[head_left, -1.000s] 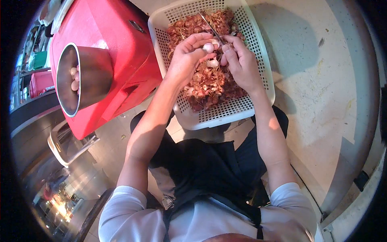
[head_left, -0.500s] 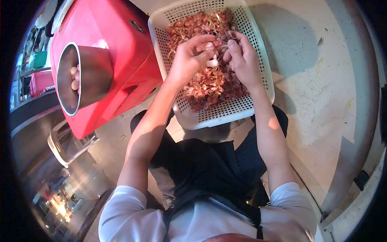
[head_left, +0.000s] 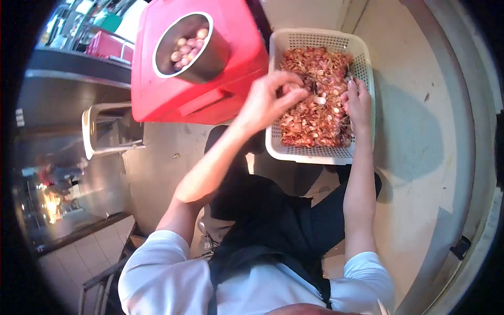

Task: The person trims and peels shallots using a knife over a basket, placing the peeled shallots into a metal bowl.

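Observation:
A white perforated basket (head_left: 315, 158) holds a deep layer of reddish-brown shallot skins (head_left: 310, 123), with a few pale pieces on top. Above its left part is my left hand (head_left: 270, 102), fingers curled around a small pinkish shallot (head_left: 290, 88) that they largely cover. My right hand (head_left: 358, 105) hangs over the basket's right side with thumb and fingers drawn together; what they grip is too small to make out. To the left, a tilted-looking metal pot (head_left: 215, 59) contains several peeled shallots (head_left: 186, 52).
Under the pot stands a big red cooler box (head_left: 236, 26), left of the basket. A pale stool-like frame (head_left: 89, 134) is on the floor farther left. Along the right side runs a beige surface (head_left: 420, 115) with shadows on it.
The view has swung left, so pot and basket appear farther right. My hands have separated: the left has shifted toward the pot side, the right toward the basket's right edge.

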### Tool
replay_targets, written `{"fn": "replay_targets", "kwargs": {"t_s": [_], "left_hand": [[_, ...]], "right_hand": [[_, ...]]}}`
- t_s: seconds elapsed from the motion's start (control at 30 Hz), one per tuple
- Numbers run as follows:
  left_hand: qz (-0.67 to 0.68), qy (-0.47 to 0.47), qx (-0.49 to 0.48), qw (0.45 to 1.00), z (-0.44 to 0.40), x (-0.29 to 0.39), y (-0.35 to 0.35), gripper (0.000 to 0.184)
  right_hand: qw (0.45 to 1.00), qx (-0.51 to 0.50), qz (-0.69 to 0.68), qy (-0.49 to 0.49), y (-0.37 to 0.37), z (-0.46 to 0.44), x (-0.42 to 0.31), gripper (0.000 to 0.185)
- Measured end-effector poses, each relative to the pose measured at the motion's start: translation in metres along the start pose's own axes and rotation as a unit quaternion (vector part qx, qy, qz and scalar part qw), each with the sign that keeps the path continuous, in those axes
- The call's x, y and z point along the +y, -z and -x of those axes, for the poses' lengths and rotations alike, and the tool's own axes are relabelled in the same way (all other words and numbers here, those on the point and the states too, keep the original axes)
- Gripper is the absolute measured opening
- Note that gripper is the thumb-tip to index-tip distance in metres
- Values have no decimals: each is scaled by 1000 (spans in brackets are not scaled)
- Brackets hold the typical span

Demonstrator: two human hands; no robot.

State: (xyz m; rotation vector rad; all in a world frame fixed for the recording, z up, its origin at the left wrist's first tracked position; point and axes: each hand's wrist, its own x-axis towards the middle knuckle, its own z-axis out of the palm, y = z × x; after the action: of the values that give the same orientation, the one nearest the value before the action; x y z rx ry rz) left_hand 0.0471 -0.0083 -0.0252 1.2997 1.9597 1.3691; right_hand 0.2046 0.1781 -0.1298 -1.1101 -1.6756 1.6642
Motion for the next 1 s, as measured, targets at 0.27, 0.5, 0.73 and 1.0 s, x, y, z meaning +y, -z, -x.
{"fn": "replay_targets", "kwargs": {"t_s": [0.27,0.5,0.73,1.0], "left_hand": [[-362,-48,182,913,-32,18,162,33],[-393,-47,184,900,-49,-4,145,43],[-317,35,143,937,-77,6,127,40],[-267,-66,224,935,-44,50,63,29]], "right_hand": [[993,39,93,56,3,-4,8,33],[990,32,124,62,4,-8,6,36],[987,47,132,82,7,-15,26,37],[998,32,36,34,15,-8,15,28]]}}
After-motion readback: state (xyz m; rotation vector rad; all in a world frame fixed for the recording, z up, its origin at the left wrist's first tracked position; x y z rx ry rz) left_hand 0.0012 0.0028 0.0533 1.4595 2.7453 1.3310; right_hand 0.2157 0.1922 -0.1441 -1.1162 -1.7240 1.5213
